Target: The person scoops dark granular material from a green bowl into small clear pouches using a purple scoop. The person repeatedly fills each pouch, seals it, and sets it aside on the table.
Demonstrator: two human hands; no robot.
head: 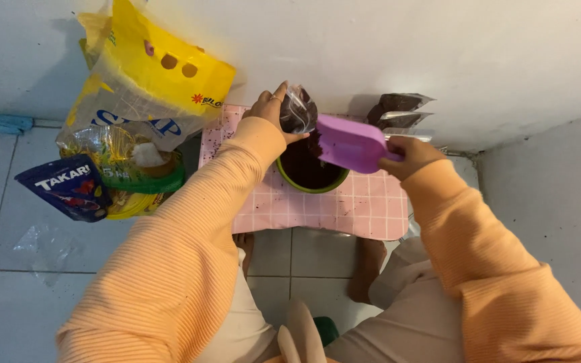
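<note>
Left hand (269, 107) pinches the floppy, slippery clear soil bag (298, 109) at its top, right hand (411, 156) clamps the light, rigid purple scoop (351, 143) by its end over the green pot (309, 176), frame centre.

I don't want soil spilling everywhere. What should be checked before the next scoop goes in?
1. Purple scoop over the green pot: ok.
2. Right hand grips the scoop handle: ok.
3. Left hand holds the clear soil bag by the pot: ok.
4. Pot stands on the pink checked table: ok.
5. Table free of spilled soil: not ok, crumbs scattered.
6. Room left in the pot: cannot tell.
</note>
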